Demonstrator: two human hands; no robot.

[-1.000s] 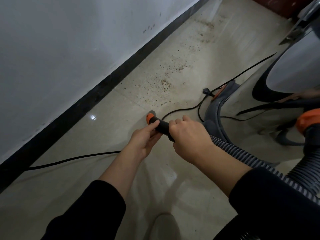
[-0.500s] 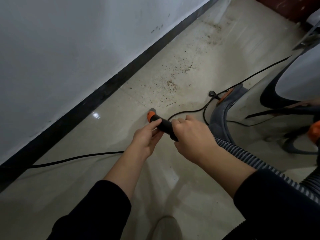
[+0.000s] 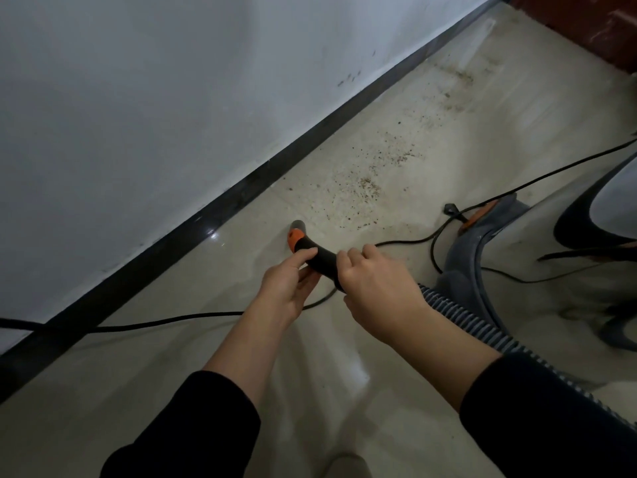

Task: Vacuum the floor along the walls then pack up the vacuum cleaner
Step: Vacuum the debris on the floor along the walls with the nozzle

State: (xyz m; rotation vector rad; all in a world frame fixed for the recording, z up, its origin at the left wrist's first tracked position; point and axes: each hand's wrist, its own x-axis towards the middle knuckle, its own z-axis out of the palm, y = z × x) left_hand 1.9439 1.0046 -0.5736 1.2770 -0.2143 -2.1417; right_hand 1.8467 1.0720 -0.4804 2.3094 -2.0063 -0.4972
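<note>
Looks like you're mid-vacuuming here, nowhere near packing up. Your left grip pinches the curved black hose handle just behind its orange collar. Your right grip wraps round it further back, where the ribbed hose begins. The open tip sits low over the floor near the black baseboard, with no wand or floor head fitted. Brown crumbs lie at about 1 o'clock from the tip, so I'd push that way next. Mind the power cord running under your hands.
</note>
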